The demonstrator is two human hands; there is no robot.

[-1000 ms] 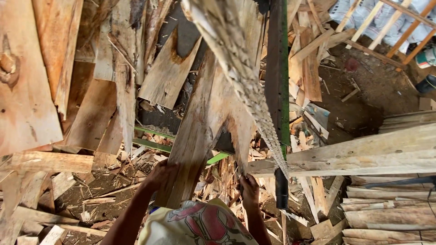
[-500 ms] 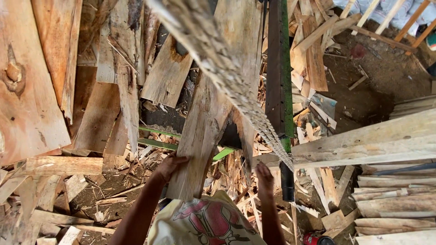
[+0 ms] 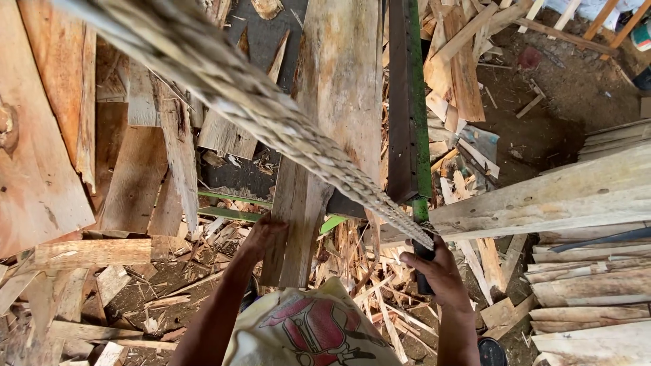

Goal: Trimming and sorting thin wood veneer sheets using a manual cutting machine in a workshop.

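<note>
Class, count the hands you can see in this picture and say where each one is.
2. The left hand presses on the tall pale plank at its lower edge. The right hand grips the dark handle below the green-edged bar. None seem hidden.

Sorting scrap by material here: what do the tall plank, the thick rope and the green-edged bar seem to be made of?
Tall plank: raw, unfinished wood, pale grain, splintered edges. Thick rope: likely natural fibre, tan, frayed twisted strands. Green-edged bar: probably painted metal, dark face, straight edges.

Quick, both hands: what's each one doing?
Left hand: pressed on the wooden plank, not closed around it.
Right hand: closed on the dark handle.
</note>
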